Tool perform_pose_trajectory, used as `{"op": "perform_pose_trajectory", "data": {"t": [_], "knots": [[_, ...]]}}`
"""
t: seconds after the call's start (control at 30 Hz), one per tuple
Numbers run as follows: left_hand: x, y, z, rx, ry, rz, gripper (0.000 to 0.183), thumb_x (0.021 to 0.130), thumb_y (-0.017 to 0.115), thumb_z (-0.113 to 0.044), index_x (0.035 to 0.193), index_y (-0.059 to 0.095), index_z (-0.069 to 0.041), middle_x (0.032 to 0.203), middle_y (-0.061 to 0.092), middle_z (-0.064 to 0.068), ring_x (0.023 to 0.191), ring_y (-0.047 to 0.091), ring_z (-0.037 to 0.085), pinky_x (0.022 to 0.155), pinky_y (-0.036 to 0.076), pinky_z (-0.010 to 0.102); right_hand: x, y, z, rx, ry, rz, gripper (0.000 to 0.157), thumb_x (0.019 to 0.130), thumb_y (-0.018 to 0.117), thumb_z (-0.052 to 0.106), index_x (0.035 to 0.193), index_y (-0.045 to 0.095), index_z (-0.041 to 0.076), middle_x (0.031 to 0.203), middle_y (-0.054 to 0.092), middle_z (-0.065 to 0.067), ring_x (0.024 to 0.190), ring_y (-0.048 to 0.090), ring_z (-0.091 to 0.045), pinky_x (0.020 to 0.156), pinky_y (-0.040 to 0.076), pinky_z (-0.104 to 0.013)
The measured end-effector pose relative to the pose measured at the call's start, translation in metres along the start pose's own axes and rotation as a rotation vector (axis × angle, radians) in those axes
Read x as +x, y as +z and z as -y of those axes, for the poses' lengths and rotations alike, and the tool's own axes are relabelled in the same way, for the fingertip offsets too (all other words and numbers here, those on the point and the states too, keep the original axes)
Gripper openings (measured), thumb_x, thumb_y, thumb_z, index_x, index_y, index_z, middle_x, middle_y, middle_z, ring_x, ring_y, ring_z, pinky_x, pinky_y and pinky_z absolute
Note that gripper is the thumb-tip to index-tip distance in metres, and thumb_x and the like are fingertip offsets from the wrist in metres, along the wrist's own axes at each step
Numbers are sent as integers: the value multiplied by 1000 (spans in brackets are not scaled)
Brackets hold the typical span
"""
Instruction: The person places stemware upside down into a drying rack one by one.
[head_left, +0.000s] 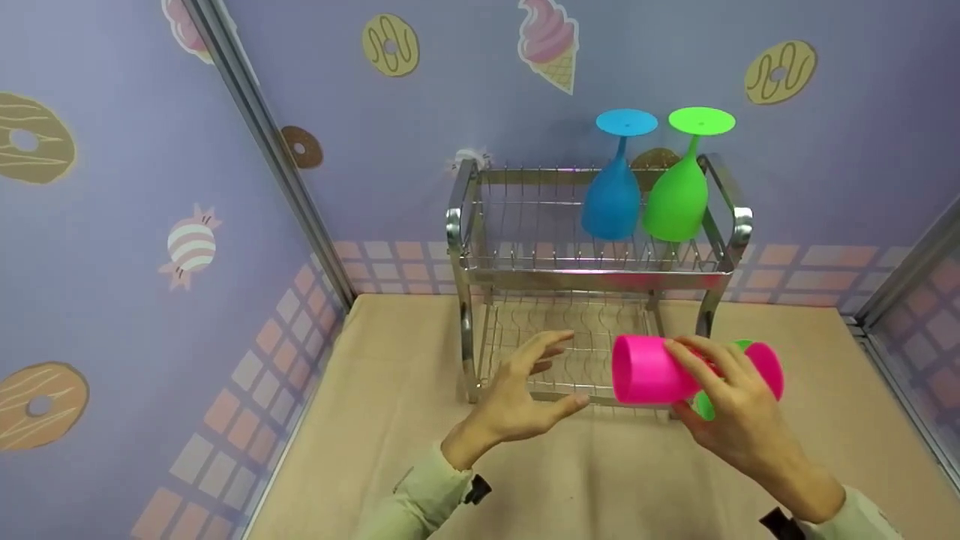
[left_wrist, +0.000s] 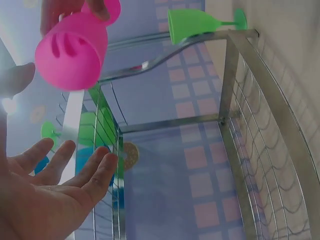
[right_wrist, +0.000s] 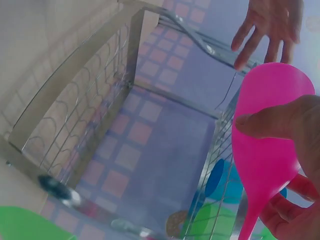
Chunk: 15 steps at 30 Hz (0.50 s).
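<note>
My right hand (head_left: 746, 416) grips a pink plastic goblet (head_left: 646, 371) around its bowl, in front of the rack's right side. The goblet lies sideways in the air, its mouth facing left and its round foot to the right. Left of it, my left hand (head_left: 514, 397) holds nothing; its fingers are spread and slightly bent, the palm towards the goblet. A blue goblet (head_left: 611, 202) and a green goblet (head_left: 676, 202) rest upside down on the rack's upper tier, side by side at the right. Another green goblet (left_wrist: 192, 25) stands on the table right of the rack, mostly hidden in the head view.
The two-tier metal dish rack (head_left: 592, 280) stands on a beige-covered table (head_left: 390, 420) against the back wall. Its lower tier (head_left: 592, 330) has wavy wire dividers. Patterned walls enclose the table, with a metal post (head_left: 281, 157) at the left corner.
</note>
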<state>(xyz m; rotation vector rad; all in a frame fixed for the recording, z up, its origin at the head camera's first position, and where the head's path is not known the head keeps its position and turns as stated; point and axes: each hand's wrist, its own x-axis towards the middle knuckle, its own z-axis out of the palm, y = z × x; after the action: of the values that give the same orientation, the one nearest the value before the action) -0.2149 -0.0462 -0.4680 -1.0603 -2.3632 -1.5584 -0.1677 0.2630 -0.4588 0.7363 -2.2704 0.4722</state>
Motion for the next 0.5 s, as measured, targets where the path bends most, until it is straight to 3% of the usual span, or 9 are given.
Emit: {"op": "perform_pose_trajectory", "data": {"t": [0.3, 0.5], "knots": [[8, 16, -9, -106, 38, 63, 77, 91, 87, -29, 156, 48, -15, 152, 56, 4, 133, 65, 18, 102, 59, 25, 11, 8, 20, -7, -61, -31, 110, 44, 105, -4, 146, 64, 9, 137, 66, -15, 119, 63, -34, 92, 59, -43], [5, 18, -10, -138, 76, 62, 78, 89, 86, -26, 155, 46, -15, 147, 56, 7, 127, 67, 17, 96, 62, 25, 12, 4, 28, 27, -76, -20, 105, 49, 103, -5, 146, 64, 8, 137, 65, -16, 118, 61, -34, 86, 61, -49]]}}
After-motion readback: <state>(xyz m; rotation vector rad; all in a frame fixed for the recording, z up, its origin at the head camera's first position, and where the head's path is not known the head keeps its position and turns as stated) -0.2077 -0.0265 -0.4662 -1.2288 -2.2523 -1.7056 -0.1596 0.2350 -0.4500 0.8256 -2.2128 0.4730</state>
